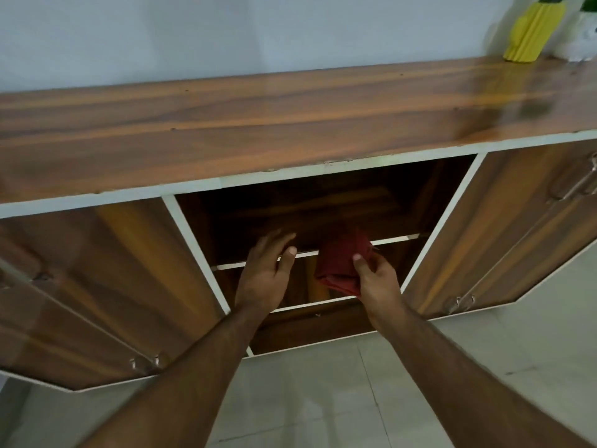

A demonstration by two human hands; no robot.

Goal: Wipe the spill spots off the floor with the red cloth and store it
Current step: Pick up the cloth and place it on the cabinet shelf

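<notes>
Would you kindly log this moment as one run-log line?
phase: storing | right hand: grips folded red cloth at open wooden cabinet shelf | left hand: open, at shelf edge

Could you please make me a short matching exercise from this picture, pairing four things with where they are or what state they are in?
Things:
1. red cloth
2. left hand
3. yellow vase
4. cabinet doors

Places or states:
A. swung open on either side of the compartment
B. standing on the wooden top, far right
C. open, fingers straight, at the shelf edge
D. folded, held in the right hand in front of the open compartment

Pairs: 1-D, 2-C, 3-B, 4-A
</notes>
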